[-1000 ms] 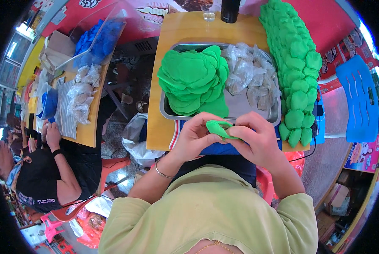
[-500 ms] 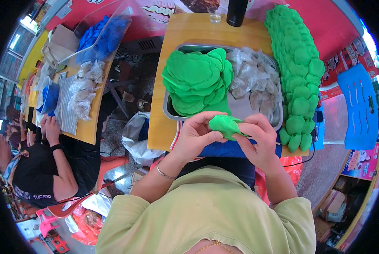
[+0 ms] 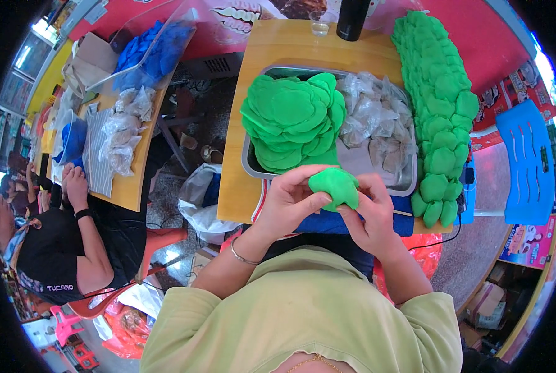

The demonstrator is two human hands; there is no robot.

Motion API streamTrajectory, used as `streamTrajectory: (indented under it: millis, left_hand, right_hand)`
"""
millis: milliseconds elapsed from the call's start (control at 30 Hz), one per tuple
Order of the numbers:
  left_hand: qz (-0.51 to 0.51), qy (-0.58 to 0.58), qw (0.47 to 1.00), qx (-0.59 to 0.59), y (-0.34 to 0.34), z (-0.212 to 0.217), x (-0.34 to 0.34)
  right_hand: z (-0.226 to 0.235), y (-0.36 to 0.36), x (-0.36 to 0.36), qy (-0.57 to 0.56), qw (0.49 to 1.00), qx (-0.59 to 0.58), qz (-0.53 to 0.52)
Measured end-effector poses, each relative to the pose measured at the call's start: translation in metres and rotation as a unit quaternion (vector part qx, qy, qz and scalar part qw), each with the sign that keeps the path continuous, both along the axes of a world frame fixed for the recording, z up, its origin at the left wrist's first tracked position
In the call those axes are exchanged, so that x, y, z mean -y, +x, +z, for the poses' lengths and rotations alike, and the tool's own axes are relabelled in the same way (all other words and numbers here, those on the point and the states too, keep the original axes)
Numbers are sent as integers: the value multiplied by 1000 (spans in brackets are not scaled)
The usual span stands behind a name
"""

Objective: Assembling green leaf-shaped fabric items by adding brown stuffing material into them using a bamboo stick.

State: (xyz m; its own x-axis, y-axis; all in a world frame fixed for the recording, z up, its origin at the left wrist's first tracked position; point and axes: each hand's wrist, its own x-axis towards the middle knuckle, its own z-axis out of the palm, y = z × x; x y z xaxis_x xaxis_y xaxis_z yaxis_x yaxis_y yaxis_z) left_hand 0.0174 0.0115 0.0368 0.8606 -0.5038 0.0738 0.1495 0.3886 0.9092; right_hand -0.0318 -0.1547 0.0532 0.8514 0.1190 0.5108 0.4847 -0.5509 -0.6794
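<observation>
Turned since the earlier frame, the green piece shows a rounder face, pinched by the left hand and right hand at the tray's near edge. Many plump pieces at right look finished; flat sheets stacked at left look unworked.

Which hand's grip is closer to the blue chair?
Right. The right grip is left of the chair; the left grip is farther left, on the other side of the green piece.
</observation>
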Motion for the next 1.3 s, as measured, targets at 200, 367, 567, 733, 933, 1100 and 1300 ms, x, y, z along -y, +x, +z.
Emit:
streamTrajectory:
  millis: [200, 367, 567, 733, 933, 1100, 1300]
  left_hand:
    - [-43, 28, 997, -49, 5, -12, -4]
    - [2, -41, 999, -11, 4, -16, 3]
    - [-42, -69, 989, -123, -1, -5, 2]
    - [-39, 7, 992, -116, 8, 0, 0]
    - [-47, 13, 996, -78, 9, -3, 3]
    - [-16, -52, 987, -151, 2, -6, 16]
    - [28, -119, 983, -138, -3, -4, 35]
  right_hand:
    - [3, 3, 6, -20, 999, -36, 5]
    - [7, 4, 6, -23, 998, -53, 15]
    - [9, 5, 10, 38, 997, -69, 15]
    - [8, 7, 17, 17, 993, -110, 34]
    - [8, 13, 24, -33, 984, -144, 98]
    - [4, 13, 19, 56, 985, -158, 32]
    - [-3, 28, 16, 69, 992, -43, -98]
